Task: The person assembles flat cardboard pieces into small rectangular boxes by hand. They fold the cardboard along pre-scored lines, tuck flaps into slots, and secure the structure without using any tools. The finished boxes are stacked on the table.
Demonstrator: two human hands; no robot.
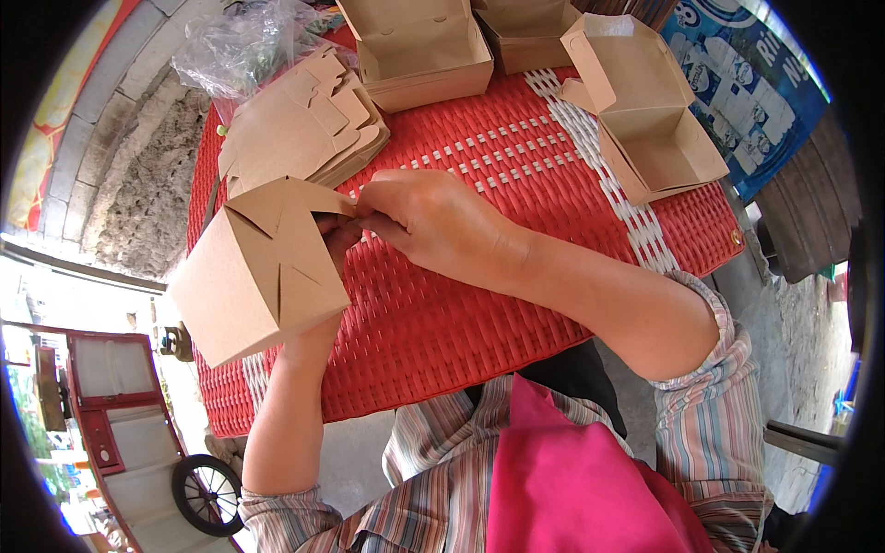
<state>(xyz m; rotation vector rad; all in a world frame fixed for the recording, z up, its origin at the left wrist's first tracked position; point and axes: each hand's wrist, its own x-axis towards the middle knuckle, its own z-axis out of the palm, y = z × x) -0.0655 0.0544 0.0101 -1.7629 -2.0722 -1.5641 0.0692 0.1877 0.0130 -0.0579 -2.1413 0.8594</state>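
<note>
A brown cardboard box (235,267), partly folded, is held up over the left part of the red woven table, tilted toward me with slits in its side. My left hand (342,238) grips it from behind and inside; most of that hand is hidden by the cardboard, with only some fingers and the wrist showing. Closed in a pinch, my right hand (419,217) holds a narrow flap at the box's right edge. Just beyond lies a stack of flat, unfolded box blanks (300,124).
Open folded boxes stand at the table's far side: one in the middle (429,69), another beside it (525,37), and a lidded one at right (664,152). A crumpled clear plastic bag (244,51) lies far left. The red and white woven table (479,304) ends close to my body.
</note>
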